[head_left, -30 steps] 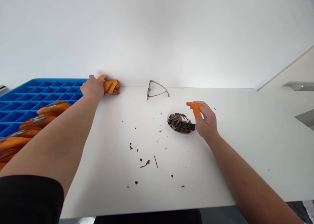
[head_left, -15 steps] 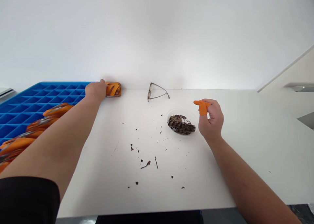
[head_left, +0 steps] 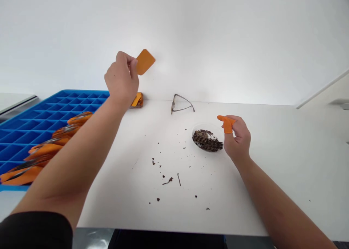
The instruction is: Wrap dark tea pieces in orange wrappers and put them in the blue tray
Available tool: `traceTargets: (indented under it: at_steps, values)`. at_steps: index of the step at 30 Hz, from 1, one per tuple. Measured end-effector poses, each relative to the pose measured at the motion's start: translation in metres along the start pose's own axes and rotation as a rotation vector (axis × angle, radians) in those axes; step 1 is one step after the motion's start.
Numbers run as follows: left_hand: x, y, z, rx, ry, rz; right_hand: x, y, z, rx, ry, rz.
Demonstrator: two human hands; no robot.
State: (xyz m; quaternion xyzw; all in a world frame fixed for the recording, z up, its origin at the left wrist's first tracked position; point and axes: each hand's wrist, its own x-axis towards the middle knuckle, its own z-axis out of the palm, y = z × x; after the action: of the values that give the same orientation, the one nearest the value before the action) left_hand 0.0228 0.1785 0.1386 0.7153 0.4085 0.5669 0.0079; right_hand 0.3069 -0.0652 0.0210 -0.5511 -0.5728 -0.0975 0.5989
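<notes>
My left hand [head_left: 122,74] is raised above the back of the table, its thumb and fingers pinching a small orange packet [head_left: 145,61]. Below it, more orange packets [head_left: 137,100] sit in a holder against the wall. My right hand [head_left: 236,136] is beside a round clear dish [head_left: 194,128]. Orange finger covers [head_left: 228,124] are on its thumb and index finger, which are bent close together; whether anything is between them is too small to tell. Thin dark brown strips [head_left: 208,143] lie stacked in the dish.
A blue divided tray [head_left: 46,111] stands at the left, with several orange packets [head_left: 58,140] in its front part. Eyeglasses [head_left: 182,103] lie near the wall. Dark crumbs and bits [head_left: 169,181] are scattered over the white table [head_left: 122,198].
My left hand has lifted up from the holder with an orange packet in its fingers. My right hand has stayed beside the dish. The view has shifted slightly left.
</notes>
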Motion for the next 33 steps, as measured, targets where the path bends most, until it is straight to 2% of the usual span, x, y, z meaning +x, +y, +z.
traceTargets:
  at_steps: [2,5,6,9,15,21,24,27,30,33]
  values:
    - [-0.028,0.035,-0.013,-0.072,0.036,0.031,-0.001,-0.003,0.001,0.038,-0.021,-0.017]
    - [-0.080,0.079,-0.031,-0.363,-0.114,-0.110,-0.004,-0.010,0.001,0.088,-0.072,-0.038]
    - [-0.097,0.089,-0.036,-0.426,-0.169,-0.172,-0.005,-0.013,0.001,0.102,-0.090,-0.042]
    - [-0.133,0.107,-0.048,-0.578,-0.222,-0.322,-0.010,-0.024,0.001,0.129,-0.136,-0.047]
    - [-0.169,0.123,-0.057,-0.688,-0.393,-0.524,-0.034,-0.058,0.011,0.453,-0.268,0.235]
    - [-0.187,0.126,-0.054,-0.735,-0.540,-0.601,-0.035,-0.083,0.011,0.460,-0.279,0.160]
    - [-0.194,0.122,-0.054,-0.761,-0.626,-0.612,-0.031,-0.083,0.006,0.446,-0.256,0.183]
    - [-0.202,0.119,-0.053,-0.785,-0.661,-0.592,-0.028,-0.079,0.001,0.476,-0.257,0.240]
    - [-0.210,0.116,-0.053,-0.781,-0.652,-0.547,-0.026,-0.075,-0.002,0.545,-0.407,0.281]
    - [-0.215,0.113,-0.054,-0.719,-0.627,-0.490,-0.024,-0.074,-0.005,0.575,-0.522,0.225]
